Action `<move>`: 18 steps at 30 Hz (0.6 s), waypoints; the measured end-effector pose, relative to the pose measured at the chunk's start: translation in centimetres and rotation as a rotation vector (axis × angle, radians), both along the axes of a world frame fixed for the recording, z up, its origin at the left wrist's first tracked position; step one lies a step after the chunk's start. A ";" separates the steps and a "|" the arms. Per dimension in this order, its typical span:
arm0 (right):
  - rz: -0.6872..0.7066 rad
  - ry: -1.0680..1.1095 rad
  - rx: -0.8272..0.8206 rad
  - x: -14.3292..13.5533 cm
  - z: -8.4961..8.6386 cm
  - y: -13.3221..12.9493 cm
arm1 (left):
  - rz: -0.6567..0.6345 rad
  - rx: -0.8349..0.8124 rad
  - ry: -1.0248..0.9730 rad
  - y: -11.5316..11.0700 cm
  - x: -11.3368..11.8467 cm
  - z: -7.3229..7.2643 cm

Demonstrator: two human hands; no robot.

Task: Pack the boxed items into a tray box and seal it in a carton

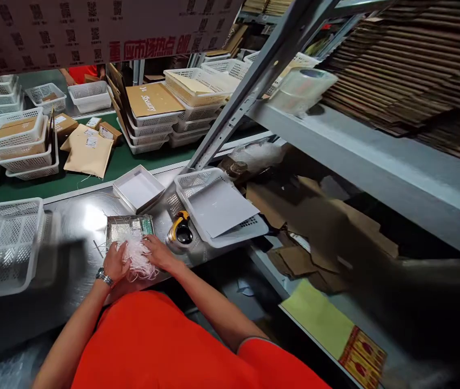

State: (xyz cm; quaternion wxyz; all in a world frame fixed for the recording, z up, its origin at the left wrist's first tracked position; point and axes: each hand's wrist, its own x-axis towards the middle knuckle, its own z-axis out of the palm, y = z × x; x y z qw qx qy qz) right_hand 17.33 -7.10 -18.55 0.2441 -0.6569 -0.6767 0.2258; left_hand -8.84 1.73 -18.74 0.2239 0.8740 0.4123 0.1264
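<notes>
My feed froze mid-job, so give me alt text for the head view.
A person's left hand and right hand touch white shredded filler at an open box on a metal table. Right of it sit a tape dispenser and a white basket bearing a sheet.

Shredded paper [138, 262] lies at the near side of a box [108, 229], left of a tape dispenser [183, 233] and basket [221, 241].
</notes>
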 end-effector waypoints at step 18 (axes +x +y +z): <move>-0.182 0.214 0.008 -1.9 0.0 2.1 | 0.164 -0.237 -0.168 2.6 2.1 -0.1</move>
